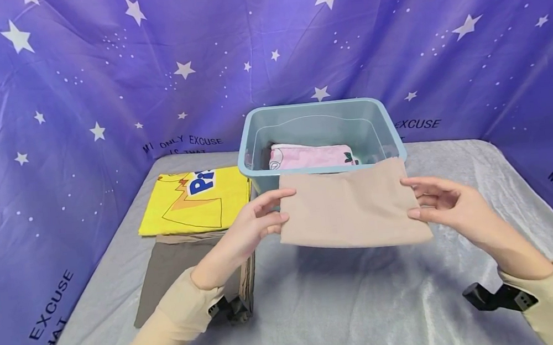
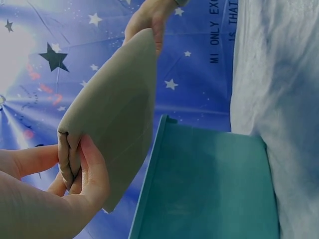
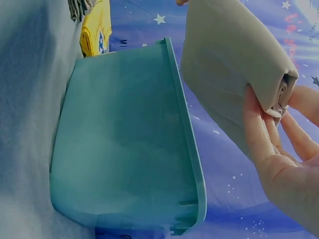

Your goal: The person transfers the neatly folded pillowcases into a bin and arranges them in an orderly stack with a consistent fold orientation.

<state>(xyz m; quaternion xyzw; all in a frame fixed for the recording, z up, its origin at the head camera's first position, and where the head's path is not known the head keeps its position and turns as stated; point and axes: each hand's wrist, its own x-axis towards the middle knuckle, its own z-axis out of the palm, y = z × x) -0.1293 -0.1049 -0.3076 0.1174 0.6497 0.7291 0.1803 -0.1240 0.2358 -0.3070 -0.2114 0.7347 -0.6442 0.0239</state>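
Note:
A folded beige cloth [image 1: 347,204], probably a garment, is held up in front of the near rim of a blue plastic bin [image 1: 317,106]. My left hand [image 1: 246,225] pinches its left edge, and the layered fold shows between thumb and fingers in the left wrist view. At the opposite edge, my right hand [image 1: 452,205] pinches the cloth the same way. Inside the bin lies a folded pink cloth [image 1: 310,155] with a printed pattern. The beige cloth hides part of the bin's front wall in the head view.
Left of the bin lies a folded yellow printed cloth [image 1: 184,203]. Nearer, a folded dark grey-brown cloth [image 1: 180,265] sits partly behind my left forearm. Everything rests on a table with a grey velvety cover [image 1: 369,308]. Purple starry fabric [image 1: 264,40] hangs around it.

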